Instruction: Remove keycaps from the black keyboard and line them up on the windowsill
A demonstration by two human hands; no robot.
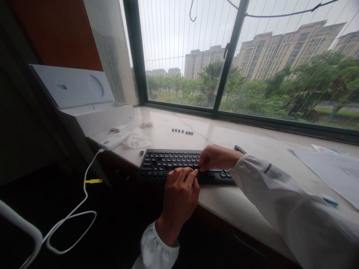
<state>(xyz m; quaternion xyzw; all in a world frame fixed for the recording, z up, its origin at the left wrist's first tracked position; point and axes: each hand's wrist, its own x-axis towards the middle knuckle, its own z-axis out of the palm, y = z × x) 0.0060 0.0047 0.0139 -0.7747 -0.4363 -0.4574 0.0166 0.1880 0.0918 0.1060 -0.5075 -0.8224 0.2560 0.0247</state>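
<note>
A black keyboard (pixel 157 173) lies near the front edge of the white counter, and in places on its left half keycaps are off. My left hand (pixel 181 190) rests over its front edge with the fingers laid out on the lower keys. Just above those fingertips, my right hand (pixel 214 157) is closed in a pinch low over the keys; whatever is between its fingers is too small or hidden to name. Several loose keycaps (pixel 182 131) stand in a row behind the keyboard. One more dark keycap (pixel 141 152) sits by its left corner.
An open white box (pixel 105 117) stands at the left, with a white device (pixel 113 140) and cable (pixel 86 186) before it. Crumpled clear plastic (pixel 137 139) lies beside them. A dark stick-like object (pixel 239 149) is behind my right wrist. Papers (pixel 328 168) and a blue item (pixel 330 202) lie right.
</note>
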